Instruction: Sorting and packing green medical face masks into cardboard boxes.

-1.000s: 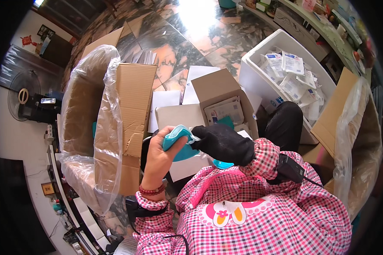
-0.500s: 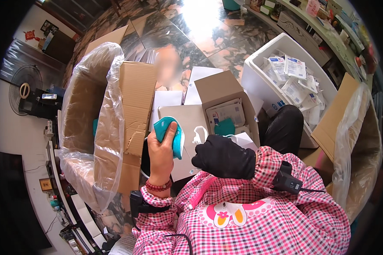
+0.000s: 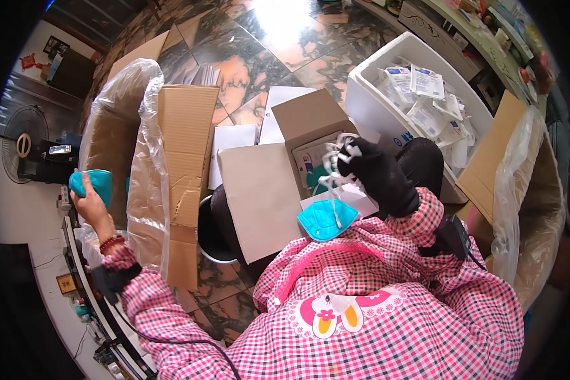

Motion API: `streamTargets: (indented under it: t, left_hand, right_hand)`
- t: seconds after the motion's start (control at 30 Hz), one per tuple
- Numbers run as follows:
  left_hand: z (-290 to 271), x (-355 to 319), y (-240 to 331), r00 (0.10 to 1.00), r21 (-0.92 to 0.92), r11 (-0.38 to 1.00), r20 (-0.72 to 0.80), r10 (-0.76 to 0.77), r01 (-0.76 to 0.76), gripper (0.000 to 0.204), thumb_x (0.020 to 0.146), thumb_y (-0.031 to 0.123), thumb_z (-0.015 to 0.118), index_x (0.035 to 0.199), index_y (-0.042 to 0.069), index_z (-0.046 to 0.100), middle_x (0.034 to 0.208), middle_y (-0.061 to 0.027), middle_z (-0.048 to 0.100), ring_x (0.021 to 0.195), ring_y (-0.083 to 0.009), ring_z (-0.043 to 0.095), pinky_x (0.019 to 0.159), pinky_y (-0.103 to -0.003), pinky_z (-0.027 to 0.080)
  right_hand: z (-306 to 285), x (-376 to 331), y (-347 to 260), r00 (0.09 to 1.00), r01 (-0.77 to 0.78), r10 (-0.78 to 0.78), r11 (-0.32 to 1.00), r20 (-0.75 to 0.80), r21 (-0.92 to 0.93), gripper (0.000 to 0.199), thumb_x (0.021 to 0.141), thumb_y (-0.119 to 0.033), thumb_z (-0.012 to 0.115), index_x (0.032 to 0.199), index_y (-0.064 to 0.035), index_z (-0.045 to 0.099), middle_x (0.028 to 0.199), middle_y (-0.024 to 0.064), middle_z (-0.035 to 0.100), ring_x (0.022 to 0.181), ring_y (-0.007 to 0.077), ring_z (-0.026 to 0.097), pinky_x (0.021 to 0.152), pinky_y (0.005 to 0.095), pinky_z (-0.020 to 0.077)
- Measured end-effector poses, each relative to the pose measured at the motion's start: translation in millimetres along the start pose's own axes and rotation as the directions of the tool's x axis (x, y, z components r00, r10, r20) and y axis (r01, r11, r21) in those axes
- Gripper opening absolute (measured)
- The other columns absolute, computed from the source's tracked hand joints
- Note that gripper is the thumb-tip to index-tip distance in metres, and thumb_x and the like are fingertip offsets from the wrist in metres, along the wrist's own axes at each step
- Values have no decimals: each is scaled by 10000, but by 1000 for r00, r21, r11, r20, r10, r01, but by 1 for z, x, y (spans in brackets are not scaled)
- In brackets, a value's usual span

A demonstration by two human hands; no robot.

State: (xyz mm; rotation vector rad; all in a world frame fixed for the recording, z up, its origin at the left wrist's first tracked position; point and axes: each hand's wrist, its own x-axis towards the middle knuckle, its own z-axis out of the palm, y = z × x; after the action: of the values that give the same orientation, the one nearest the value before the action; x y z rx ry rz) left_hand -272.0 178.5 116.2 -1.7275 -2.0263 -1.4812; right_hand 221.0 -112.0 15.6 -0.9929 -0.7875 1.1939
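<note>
Out at the far left, beyond a plastic-lined cardboard box (image 3: 187, 139), my bare left hand (image 3: 94, 210) is closed on a folded teal face mask (image 3: 100, 183), thumb on top. My right hand (image 3: 383, 178), in a black glove, is closed on a bunch of white elastic straps (image 3: 333, 166). Below those straps, another teal face mask (image 3: 327, 220) lies at my lap's edge; whether the straps all belong to it I cannot tell. Just behind is a small open carton (image 3: 313, 113) holding flat white packets and something teal, partly hidden by the straps and glove.
A white foam box (image 3: 379, 42) of sealed packets stands at the back right. Another plastic-lined carton (image 3: 519, 190) is at the right. A dark bin with a pale rim (image 3: 216, 258) sits by my left knee. At far left are a fan (image 3: 24, 144) and a shelf.
My left hand has swung far left with its teal mask, past the lined box. My right hand has risen, lifting the white straps, and a second teal mask now shows beneath.
</note>
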Motion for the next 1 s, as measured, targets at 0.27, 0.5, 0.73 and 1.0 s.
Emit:
streamTargets:
  t: [0.27,0.5,0.73,1.0]
  left_hand:
    - [21,-116,111,896,-108,917,195,399,-385,343,920,182,687,1218,47,583,1167,-110,673,1066,-247,641,935,-366,492]
    - [42,-341,180,-101,-598,740,794,599,-309,395,756,147,785,1105,61,622,1110,-139,646,1034,-323,630,855,-394,498]
    - [52,-429,136,-77,-543,647,794,603,-535,649,715,349,806,1231,50,547,1298,-150,562,1178,-310,560,948,-430,439]
    - [67,-444,119,-79,-533,652,803,591,-540,421,829,189,695,1213,67,573,1190,-138,629,995,-306,653,826,-378,513]
  right_hand:
    - [-33,-7,1,981,-64,34,986,-191,-155,118,943,-98,629,1023,-16,656,841,3,640,793,84,585,742,268,481]
    - [-50,-12,-19,971,-97,24,948,-237,-303,87,916,-114,582,913,-40,626,857,-8,597,743,77,542,654,250,441]
    - [-69,-24,-3,970,-48,-124,747,-211,-663,200,906,-77,636,1096,-14,641,957,43,666,873,107,605,759,267,475]
    - [-68,-18,15,989,-146,113,871,-98,-468,360,913,-102,652,1264,-26,623,992,72,691,888,121,622,786,274,490]
